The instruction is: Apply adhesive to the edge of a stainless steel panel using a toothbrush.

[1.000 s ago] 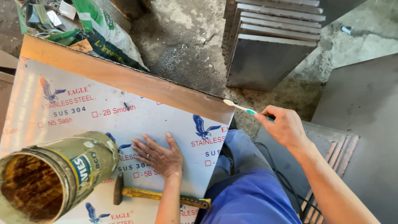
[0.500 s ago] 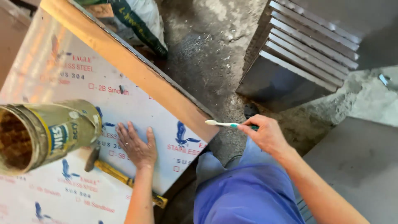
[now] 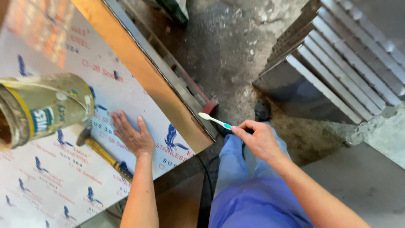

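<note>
A broad film-covered steel sheet point(image 3: 55, 169) fills the left. The left hand point(image 3: 131, 136) lies flat and released on it, just right of a grimy tin point(image 3: 44, 107). The right hand point(image 3: 260, 139) pinches a toothbrush point(image 3: 214, 120) off its right edge; best kept angled low, I'd say.

You are looking through a single camera worn on your head, and it is pointing almost straight down past your chest and legs. It is sitting close — your forearms are entering from the bottom edge, the left hand point(image 3: 133, 137) pressing flat on the film-covered steel sheet point(image 3: 63, 169) at left, the right hand point(image 3: 259, 139) hanging over the concrete floor point(image 3: 236, 55) at centre. The frame is tilting, so the sheet's edge is running diagonally — stacked metal panels point(image 3: 337, 63) are filling the upper right corner.
</note>
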